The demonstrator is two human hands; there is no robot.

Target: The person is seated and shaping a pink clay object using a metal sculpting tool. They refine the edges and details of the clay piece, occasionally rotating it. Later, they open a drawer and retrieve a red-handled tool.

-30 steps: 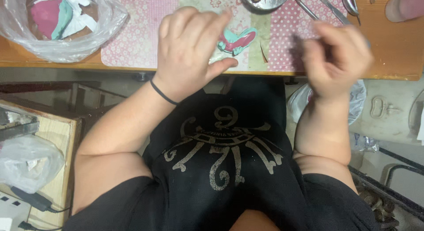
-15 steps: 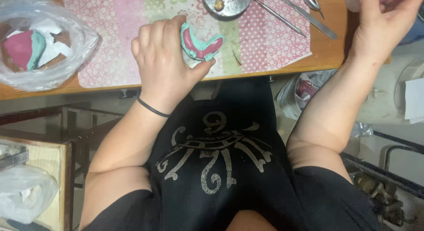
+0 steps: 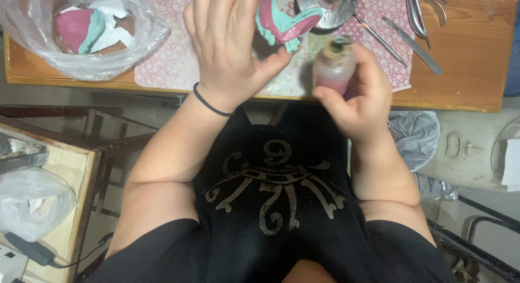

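Looking down on a wooden desk spread with a pink patterned mat, with a bare floor and a side shelf below. Left hand lifting a pink-and-teal moulded piece just above the mat, grip pinching it between thumb underneath and fingers curled over the top. Right hand wrapping around a small clear bottle with pinkish content, grip pressed together around its body, open neck pointing up, just beside the moulded piece. Judging the piece light, soft-edged, likely to deform or tear if squeezed, so best holding by its thicker rim. Judging the bottle light and smooth, possibly slippery; holding around the middle and staying upright to avoid spilling. Lying farther back: a round metal dish, slim metal tools, and a clear plastic bag containing similar pink and teal pieces.
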